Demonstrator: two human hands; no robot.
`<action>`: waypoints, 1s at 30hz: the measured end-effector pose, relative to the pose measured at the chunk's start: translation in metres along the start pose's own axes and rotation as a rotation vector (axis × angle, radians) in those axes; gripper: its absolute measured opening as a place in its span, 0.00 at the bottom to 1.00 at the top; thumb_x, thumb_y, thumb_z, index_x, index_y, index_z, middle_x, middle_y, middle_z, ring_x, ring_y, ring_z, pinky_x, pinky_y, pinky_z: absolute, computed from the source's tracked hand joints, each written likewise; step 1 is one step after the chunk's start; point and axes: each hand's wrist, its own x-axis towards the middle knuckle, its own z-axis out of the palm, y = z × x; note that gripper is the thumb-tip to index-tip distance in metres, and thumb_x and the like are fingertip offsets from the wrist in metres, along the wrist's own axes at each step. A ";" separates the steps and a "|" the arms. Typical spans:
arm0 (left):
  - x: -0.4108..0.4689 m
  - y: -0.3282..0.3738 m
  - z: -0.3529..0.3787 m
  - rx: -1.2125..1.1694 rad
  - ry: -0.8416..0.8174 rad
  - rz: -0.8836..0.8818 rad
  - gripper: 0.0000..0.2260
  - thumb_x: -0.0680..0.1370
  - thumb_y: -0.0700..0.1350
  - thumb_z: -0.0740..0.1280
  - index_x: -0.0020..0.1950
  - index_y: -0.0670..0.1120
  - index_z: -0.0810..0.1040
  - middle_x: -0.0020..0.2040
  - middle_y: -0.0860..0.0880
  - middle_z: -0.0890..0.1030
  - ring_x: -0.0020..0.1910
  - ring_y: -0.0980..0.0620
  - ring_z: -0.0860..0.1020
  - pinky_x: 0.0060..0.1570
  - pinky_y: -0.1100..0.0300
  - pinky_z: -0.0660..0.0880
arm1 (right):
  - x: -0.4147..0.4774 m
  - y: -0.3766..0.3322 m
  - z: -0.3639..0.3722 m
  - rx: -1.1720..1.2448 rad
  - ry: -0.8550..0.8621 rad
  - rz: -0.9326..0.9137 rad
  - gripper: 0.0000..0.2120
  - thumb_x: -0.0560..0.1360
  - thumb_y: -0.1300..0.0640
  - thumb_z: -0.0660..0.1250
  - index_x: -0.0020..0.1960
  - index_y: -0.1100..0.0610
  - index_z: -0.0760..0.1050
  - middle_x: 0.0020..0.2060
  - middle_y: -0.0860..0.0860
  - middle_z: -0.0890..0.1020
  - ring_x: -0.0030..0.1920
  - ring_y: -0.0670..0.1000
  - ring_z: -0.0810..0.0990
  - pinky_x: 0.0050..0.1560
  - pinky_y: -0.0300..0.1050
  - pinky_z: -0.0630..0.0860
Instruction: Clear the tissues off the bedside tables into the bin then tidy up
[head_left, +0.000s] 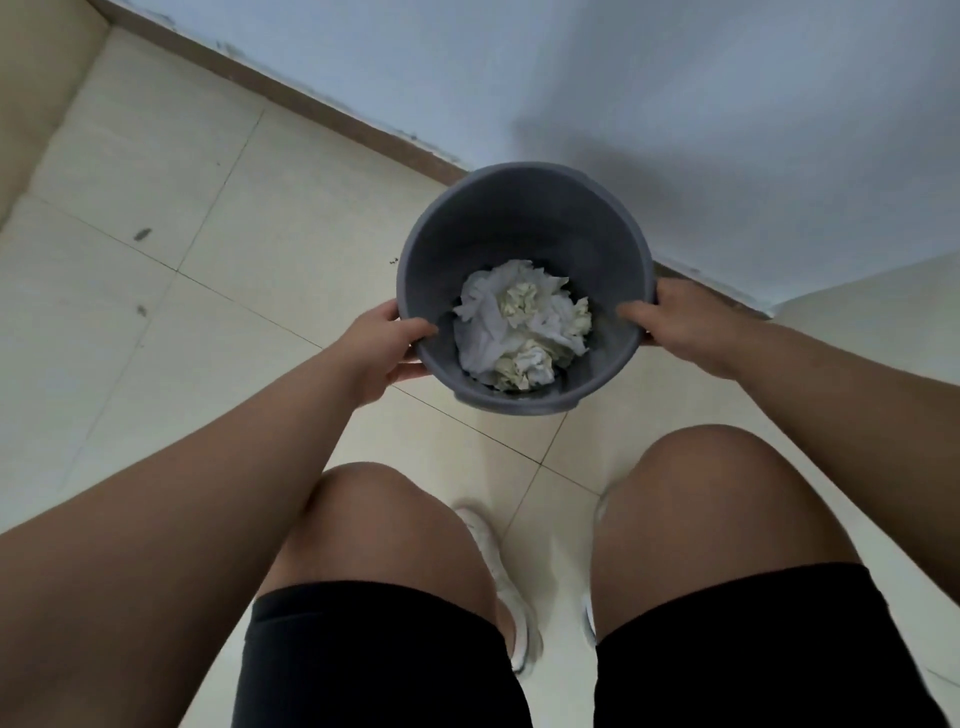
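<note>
View from the head camera, looking down over bent knees in black shorts. At left, a cream tiled floor runs to a brown skirting board. The left hand grips the near-left rim of a round grey plastic bin, thumb hooked over the inside wall and fingers curled beneath the lip. At centre, the bin stands upright and open-topped, close to the skirting. Whether its base rests on the tiles or is held just above them cannot be told from this angle. Inside, a heap of crumpled white tissues covers most of the bottom, and none lies on the visible floor. The right hand clasps the opposite rim in the same way, thumb inside and fingers outside. Behind it rises a pale blue-white wall.

Progress, as a judgement: the tissue-clearing stage appears largely or wholly done, since the tissues are already in the bin. The bedside tables are out of view, so their state is unknown. The two-handed hold beside the wall suggests the bin is being set in, or taken from, its place, which belongs to the tidying stage.
</note>
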 end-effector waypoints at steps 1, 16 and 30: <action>0.006 0.000 -0.001 0.009 -0.004 0.006 0.15 0.80 0.38 0.70 0.65 0.48 0.80 0.57 0.45 0.88 0.46 0.49 0.89 0.41 0.58 0.85 | 0.006 0.003 0.001 0.011 -0.015 -0.012 0.05 0.82 0.56 0.67 0.55 0.48 0.80 0.52 0.50 0.85 0.53 0.52 0.85 0.56 0.50 0.83; -0.171 0.032 0.016 0.166 -0.027 -0.026 0.29 0.83 0.49 0.71 0.82 0.45 0.66 0.72 0.43 0.77 0.63 0.45 0.80 0.53 0.53 0.82 | -0.147 -0.044 -0.027 0.154 0.048 0.214 0.18 0.81 0.51 0.69 0.68 0.57 0.77 0.61 0.53 0.81 0.58 0.53 0.82 0.58 0.52 0.82; -0.605 0.060 0.023 -0.091 0.144 0.122 0.11 0.82 0.44 0.70 0.65 0.51 0.82 0.54 0.47 0.87 0.49 0.49 0.87 0.44 0.58 0.82 | -0.538 -0.182 -0.131 -0.134 -0.135 -0.079 0.07 0.80 0.51 0.71 0.57 0.49 0.82 0.49 0.51 0.87 0.41 0.49 0.87 0.37 0.43 0.83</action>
